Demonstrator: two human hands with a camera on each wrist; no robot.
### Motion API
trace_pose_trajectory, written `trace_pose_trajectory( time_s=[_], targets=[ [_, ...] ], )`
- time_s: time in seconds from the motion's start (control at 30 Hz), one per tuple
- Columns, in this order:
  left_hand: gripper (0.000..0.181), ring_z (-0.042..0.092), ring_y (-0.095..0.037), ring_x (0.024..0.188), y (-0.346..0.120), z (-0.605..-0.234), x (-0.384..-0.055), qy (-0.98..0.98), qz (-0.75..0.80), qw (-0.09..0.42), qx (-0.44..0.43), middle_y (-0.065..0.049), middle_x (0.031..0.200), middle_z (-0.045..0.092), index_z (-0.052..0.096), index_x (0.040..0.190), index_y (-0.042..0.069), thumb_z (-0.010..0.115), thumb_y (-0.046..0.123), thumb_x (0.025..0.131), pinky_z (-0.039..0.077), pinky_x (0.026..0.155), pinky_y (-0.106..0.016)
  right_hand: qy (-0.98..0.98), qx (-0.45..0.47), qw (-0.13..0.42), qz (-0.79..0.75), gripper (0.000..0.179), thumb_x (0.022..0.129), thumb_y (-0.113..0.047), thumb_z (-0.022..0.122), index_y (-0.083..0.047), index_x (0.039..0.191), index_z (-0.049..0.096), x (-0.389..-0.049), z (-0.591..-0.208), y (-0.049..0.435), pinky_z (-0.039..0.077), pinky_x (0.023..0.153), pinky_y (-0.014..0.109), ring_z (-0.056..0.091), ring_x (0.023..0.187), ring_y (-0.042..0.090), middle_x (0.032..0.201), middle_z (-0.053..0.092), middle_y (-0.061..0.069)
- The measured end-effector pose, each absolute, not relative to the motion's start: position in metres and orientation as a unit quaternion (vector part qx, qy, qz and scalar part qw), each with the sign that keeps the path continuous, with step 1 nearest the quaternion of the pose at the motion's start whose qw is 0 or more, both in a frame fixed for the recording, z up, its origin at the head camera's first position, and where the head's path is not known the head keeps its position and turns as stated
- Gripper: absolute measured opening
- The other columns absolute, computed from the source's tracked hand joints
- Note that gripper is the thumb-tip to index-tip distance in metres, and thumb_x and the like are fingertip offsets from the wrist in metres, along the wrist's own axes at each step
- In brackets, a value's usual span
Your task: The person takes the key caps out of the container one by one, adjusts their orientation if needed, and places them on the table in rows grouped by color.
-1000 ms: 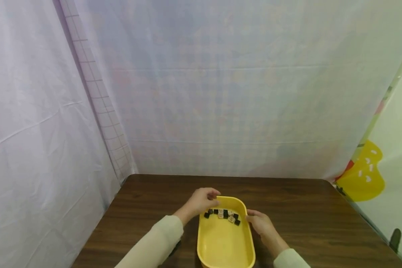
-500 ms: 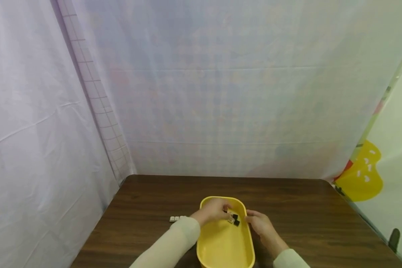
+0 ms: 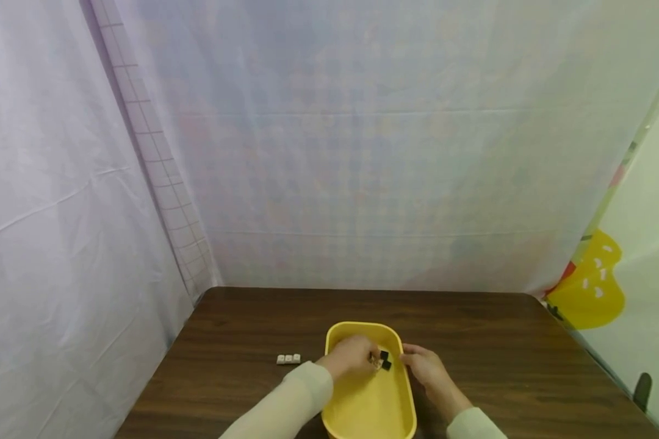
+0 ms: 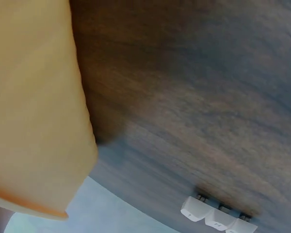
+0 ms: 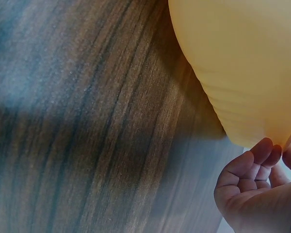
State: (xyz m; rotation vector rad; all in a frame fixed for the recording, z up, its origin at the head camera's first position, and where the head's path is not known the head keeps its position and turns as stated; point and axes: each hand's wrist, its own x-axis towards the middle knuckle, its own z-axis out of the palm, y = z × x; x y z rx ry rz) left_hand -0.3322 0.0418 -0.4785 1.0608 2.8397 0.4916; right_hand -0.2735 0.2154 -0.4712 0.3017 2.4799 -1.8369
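A yellow bin [image 3: 370, 402] stands on the table, several small black and pale square pieces inside near its far end. My left hand [image 3: 352, 355] reaches over the bin's left wall, its fingertips down among them. A pale piece [image 3: 377, 364] lies at those fingertips; whether they pinch it is hidden. Two black pieces [image 3: 386, 366] show just right of the fingers. My right hand [image 3: 429, 373] holds the bin's right rim between thumb and fingers, seen also in the right wrist view, where the fingers [image 5: 242, 167] bend against the outer wall.
Three white keycaps [image 3: 288, 359] sit in a row on the dark wooden table [image 3: 236, 329], left of the bin. Dark stems show under the keycaps [image 4: 217, 218] in the left wrist view. White curtains [image 3: 362, 183] hang behind and beside the table.
My left hand has moved from above the bin's far left rim down into it and rightward to the pieces. The three keycaps have come into sight. My right hand stays on the rim.
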Motion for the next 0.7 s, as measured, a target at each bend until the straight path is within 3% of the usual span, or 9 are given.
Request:
trace_pose_trajectory(
  time_s=[0.13,0.3,0.47,0.7],
  targets=[
    [0.003,0.046,-0.006,0.062,0.041,-0.4804,-0.3309,0.926,0.159,0.036,0.34,0.013,0.073,0.059,0.075,0.087,0.019,0.074,0.019,0.09,0.039,0.06,-0.021,0.797,0.099,0.024,-0.595,0.043,0.094,-0.008,0.057,0.012,0.132,0.054,-0.2738,-0.4716,0.2153,0.035,0.104,0.061,0.053,0.117,0.044,0.128,0.058,0.03],
    [0.007,0.054,-0.002,0.068,0.0414,-0.4825,-0.3296,0.934,0.163,0.049,0.315,0.013,0.081,0.067,0.078,0.09,0.021,0.074,0.027,0.091,0.046,0.065,-0.02,0.797,0.1,0.026,-0.595,0.043,0.094,-0.008,0.057,0.012,0.132,0.054,-0.2736,-0.472,0.215,0.035,0.104,0.061,0.054,0.117,0.044,0.13,0.056,0.031],
    [0.014,0.06,-0.002,0.076,0.0408,-0.4802,-0.3266,0.936,0.162,0.051,0.307,0.012,0.089,0.071,0.08,0.098,0.021,0.074,0.032,0.091,0.05,0.072,-0.022,0.796,0.104,0.024,-0.596,0.042,0.094,-0.008,0.057,0.012,0.131,0.055,-0.2737,-0.4734,0.2155,0.044,0.097,0.054,0.06,0.107,0.035,0.125,0.06,0.029],
    [0.006,0.05,-0.003,0.062,0.0363,-0.4769,-0.3304,0.919,0.218,0.029,0.326,0.012,0.072,0.061,0.074,0.083,0.015,0.073,0.019,0.088,0.043,0.06,-0.018,0.79,0.105,0.024,-0.603,0.043,0.094,-0.008,0.058,0.012,0.131,0.055,-0.2755,-0.4742,0.2162,0.051,0.086,0.046,0.063,0.098,0.029,0.121,0.061,0.029]
  ],
)
